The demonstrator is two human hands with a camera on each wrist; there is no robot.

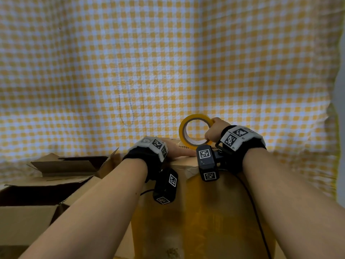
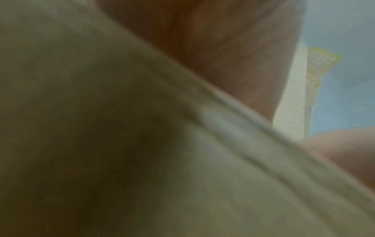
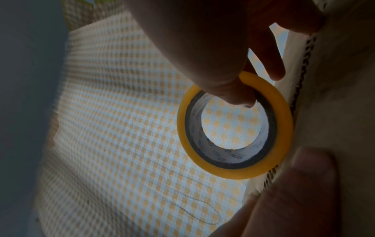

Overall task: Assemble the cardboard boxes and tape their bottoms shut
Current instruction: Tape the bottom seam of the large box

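Observation:
A cardboard box [image 1: 205,212] stands right in front of me, its near side covered with yellowish tape. My left hand [image 1: 179,151] lies flat on the box's top, fingers straight and pressing down. My right hand [image 1: 213,130] grips a yellow tape roll [image 1: 195,129] held on edge at the far rim of the box. In the right wrist view the thumb goes through the roll's [image 3: 235,126] core and the box edge [image 3: 300,89] runs beside it. The left wrist view is blurred, with cardboard [image 2: 142,144] close to the lens.
Opened cardboard boxes [image 1: 56,174] with raised flaps sit at the lower left. A yellow-and-white checked cloth [image 1: 168,62] covers the surface beyond the box. A dark cable [image 1: 255,212] hangs from the right wrist down the box's side.

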